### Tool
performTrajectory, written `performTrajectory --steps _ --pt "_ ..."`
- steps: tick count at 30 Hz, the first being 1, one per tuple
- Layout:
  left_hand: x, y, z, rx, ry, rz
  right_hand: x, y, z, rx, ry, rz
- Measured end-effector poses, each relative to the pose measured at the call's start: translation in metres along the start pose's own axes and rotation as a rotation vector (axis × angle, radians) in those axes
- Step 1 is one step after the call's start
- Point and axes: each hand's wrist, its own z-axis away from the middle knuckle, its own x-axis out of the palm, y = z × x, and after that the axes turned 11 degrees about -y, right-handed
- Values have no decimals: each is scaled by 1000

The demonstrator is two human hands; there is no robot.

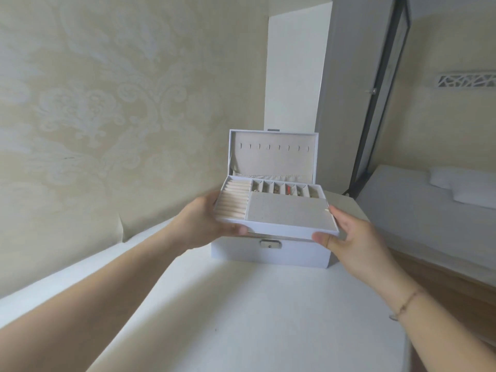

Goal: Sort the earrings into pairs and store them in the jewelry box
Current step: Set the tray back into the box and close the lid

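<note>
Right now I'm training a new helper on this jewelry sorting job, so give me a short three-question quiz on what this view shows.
1. True or false: the jewelry box lid stands open.
2. What holds the tray? A) left hand only B) both hands, one at each end C) nothing, it lies on the table
3. Fill in: the small earrings lie in the row of compartments along the tray's ____ edge.

Key: 1 true. 2 B; the right hand grips the other end. 3 far.
</note>
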Motion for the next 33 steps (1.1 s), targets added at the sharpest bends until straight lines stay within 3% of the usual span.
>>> performTrajectory --steps 8,13,24,29,31,33 --pt "14 -28 -14 -69 67 -163 7 18 -17 23 -10 43" --pt "16 -37 -14 -57 107 -140 10 17 -23 29 -16 98" --pt "18 -36 -15 -98 96 -169 13 23 -24 49 25 150" --pt "24 -42 -15 -101 5 -189 15 24 -18 61 48 153" --pt "27 -42 -14 -70 30 -174 15 19 -13 77 58 275" --pt "30 -42 -12 -23 56 -155 14 20 -8 81 62 565"
